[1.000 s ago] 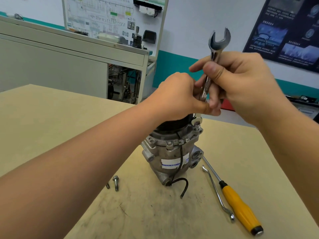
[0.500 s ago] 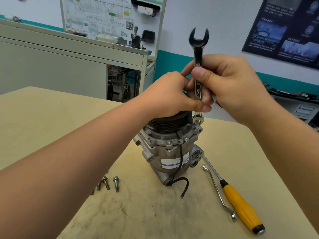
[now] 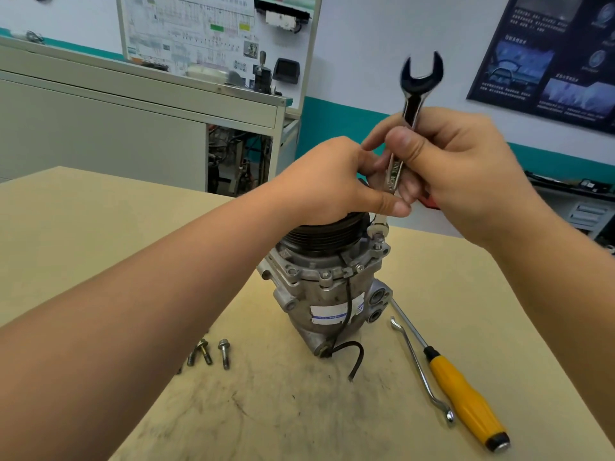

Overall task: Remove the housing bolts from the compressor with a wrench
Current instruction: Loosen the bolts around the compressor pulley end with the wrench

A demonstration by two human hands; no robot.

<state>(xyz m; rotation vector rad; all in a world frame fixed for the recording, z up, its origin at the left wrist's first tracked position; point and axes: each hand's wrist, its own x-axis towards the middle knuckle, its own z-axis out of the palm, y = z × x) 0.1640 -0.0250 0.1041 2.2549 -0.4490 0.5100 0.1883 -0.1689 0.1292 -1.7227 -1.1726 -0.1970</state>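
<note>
A grey metal compressor (image 3: pixel 329 291) stands upright on the tan table (image 3: pixel 100 234), black pulley on top. My left hand (image 3: pixel 336 181) rests on the pulley, its thumb touching the wrench shank. My right hand (image 3: pixel 456 171) grips a steel combination wrench (image 3: pixel 411 114) that stands almost upright, open jaw up. Its ring end (image 3: pixel 377 229) sits on a housing bolt at the top right of the compressor flange. Three removed bolts (image 3: pixel 213 352) lie on the table to the compressor's left.
A yellow-handled screwdriver (image 3: pixel 466 394) and a thin bent metal tool (image 3: pixel 421 371) lie right of the compressor. The compressor's black wire (image 3: pixel 352 357) trails onto the table in front. A grey cabinet (image 3: pixel 133 121) and wall boards stand behind.
The wrench's upper end has swung from tilted right to upright and back slightly right, turning about the bolt. My left hand has stayed on the pulley.
</note>
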